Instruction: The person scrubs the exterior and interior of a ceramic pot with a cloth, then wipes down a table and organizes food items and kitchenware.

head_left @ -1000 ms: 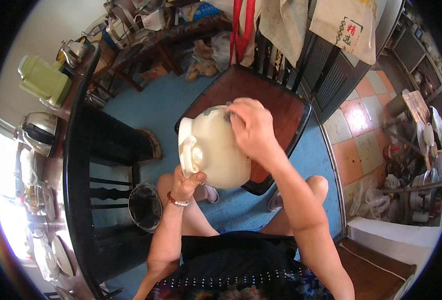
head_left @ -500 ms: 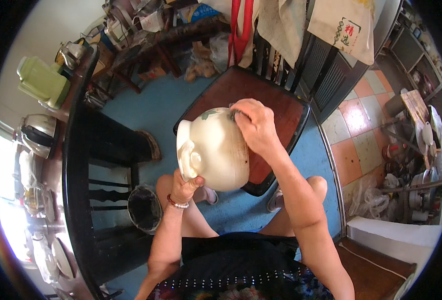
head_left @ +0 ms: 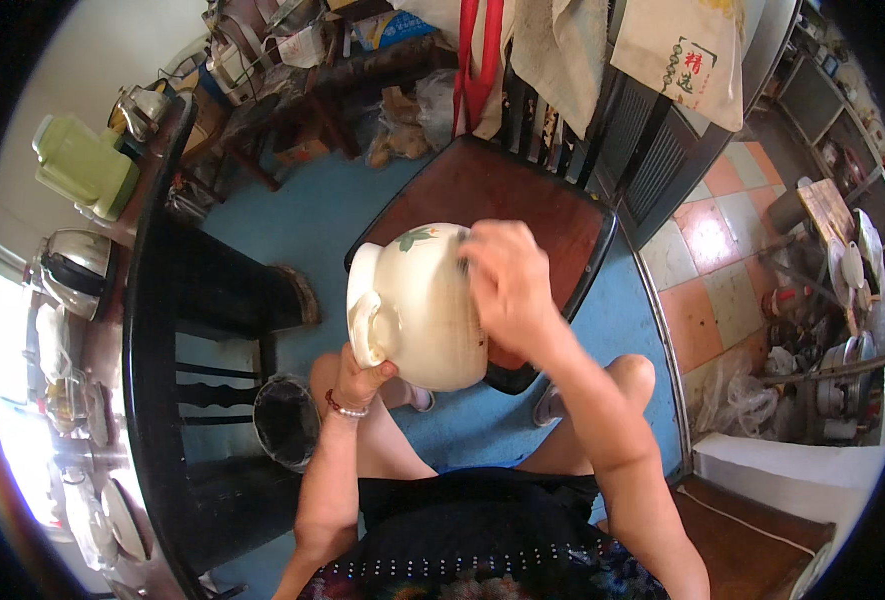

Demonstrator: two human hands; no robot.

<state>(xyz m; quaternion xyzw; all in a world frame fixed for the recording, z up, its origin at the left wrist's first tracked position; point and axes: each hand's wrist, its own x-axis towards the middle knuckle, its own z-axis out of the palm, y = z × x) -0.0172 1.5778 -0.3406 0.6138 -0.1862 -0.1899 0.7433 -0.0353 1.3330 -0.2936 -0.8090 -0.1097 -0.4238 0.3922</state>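
Observation:
A cream ceramic pot [head_left: 418, 310] with a green leaf pattern lies tilted on its side in the air above my lap, mouth to the left. Brownish stains mark its side near the base. My left hand [head_left: 361, 378] is closed round the pot's lower left, by the small lug handle [head_left: 366, 330]. Against the far right of the pot, my right hand [head_left: 511, 280] presses with bent fingers, slightly blurred. Under its fingertips shows a small dark wad [head_left: 464, 240], mostly hidden; its exact kind is unclear.
Behind the pot stands a chair with a reddish-brown seat [head_left: 463, 190] and cloth bags [head_left: 678, 60] over its back. A black bin [head_left: 288, 425] stands left of my knee. On the left table [head_left: 153, 260] are a kettle [head_left: 78, 272] and a green jug [head_left: 83, 165]. Crowded shelves [head_left: 843, 330] are at right.
The pot has shifted slightly left and turned a little, showing more of the leaf pattern. My right hand has slid a short way down along its side. My left hand keeps its hold.

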